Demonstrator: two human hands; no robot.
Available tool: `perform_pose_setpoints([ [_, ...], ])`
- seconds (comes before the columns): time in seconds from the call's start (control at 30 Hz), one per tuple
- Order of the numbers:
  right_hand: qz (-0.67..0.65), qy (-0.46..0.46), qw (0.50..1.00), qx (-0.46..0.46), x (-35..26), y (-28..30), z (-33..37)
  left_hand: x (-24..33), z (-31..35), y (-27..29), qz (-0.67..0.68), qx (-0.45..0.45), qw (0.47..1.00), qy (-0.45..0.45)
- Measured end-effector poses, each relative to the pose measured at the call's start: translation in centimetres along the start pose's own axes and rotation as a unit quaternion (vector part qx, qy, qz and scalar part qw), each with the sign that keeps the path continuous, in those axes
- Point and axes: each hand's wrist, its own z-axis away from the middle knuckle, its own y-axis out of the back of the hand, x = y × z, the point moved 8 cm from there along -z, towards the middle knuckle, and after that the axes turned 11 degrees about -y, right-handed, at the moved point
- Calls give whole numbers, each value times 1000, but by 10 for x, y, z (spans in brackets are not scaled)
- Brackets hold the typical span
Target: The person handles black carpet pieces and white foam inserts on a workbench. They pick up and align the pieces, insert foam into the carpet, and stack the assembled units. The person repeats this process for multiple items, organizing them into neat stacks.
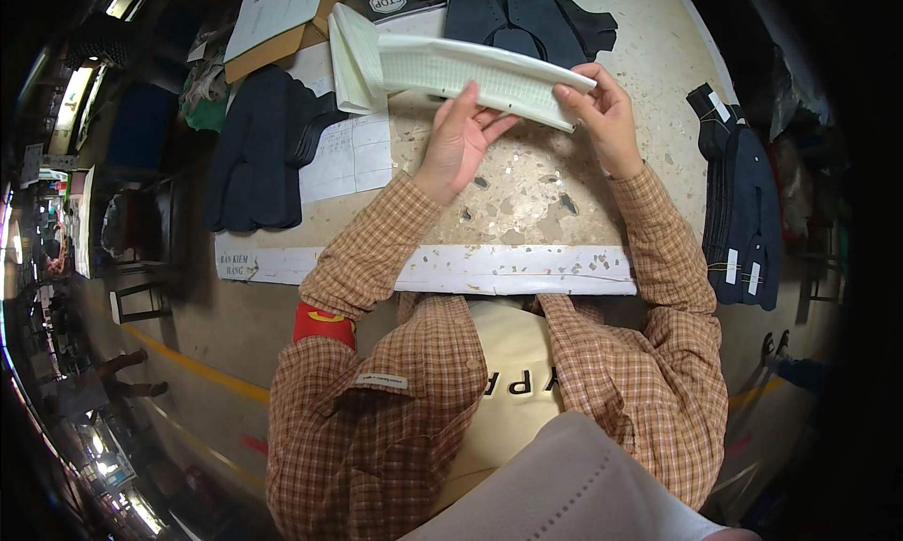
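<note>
A long folded paper sheet (470,75) with printed rows, pale and greenish, is held up over the table's far half. At its left end a folded part (354,66) stands up at an angle. My left hand (459,146) grips the lower edge near the middle, thumb in front and fingers partly behind it. My right hand (604,118) pinches the right end between thumb and fingers. Just beyond the paper lies a stack of dark navy fabric pieces (513,14), partly covered by it. A flat white sheet with writing (353,160) rests to the left of my left hand.
The speckled, worn tabletop (517,202) has a white front edge (517,270). Another dark fabric stack (259,155) lies at the left. Tied, tagged dark pieces (741,207) hang over the right edge. An open cardboard box (282,23) and a black printed box (400,0) stand at the back.
</note>
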Motion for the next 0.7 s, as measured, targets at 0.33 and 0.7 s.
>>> perform_pose_setpoints([
  [0.33, -11, -13, 998, 63, 0, 13, -3, 2, 2, 14, -78, 38, 996, 15],
  [0.7, 455, 314, 831, 58, -49, -61, 40, -8, 11, 4, -139, 32, 990, 17],
])
